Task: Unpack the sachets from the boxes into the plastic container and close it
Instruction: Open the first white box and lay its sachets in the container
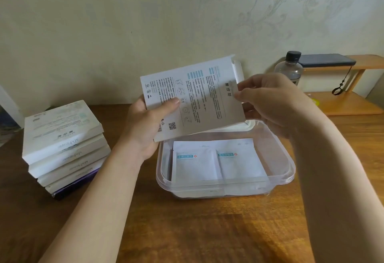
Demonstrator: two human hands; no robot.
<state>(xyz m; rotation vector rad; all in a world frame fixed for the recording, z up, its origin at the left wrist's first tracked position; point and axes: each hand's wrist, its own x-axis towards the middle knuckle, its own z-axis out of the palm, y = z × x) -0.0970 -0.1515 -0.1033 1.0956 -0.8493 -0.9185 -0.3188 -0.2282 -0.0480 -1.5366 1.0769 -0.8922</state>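
I hold a flat white box (199, 100) with printed text above the clear plastic container (288, 158). My left hand (145, 125) grips its lower left corner, thumb on the printed face. My right hand (270, 96) pinches the box's right side near the open flap at the top right. White sachets (216, 163) with teal labels lie side by side inside the container. A white lid (243, 126) shows behind the container's far rim, mostly hidden by the box.
A stack of several flat boxes (64, 146) stands on the wooden table (187, 231) at the left. A plastic bottle (289, 67) and a low wooden shelf (351, 100) bearing a dark phone (328, 60) stand at the back right by the wall.
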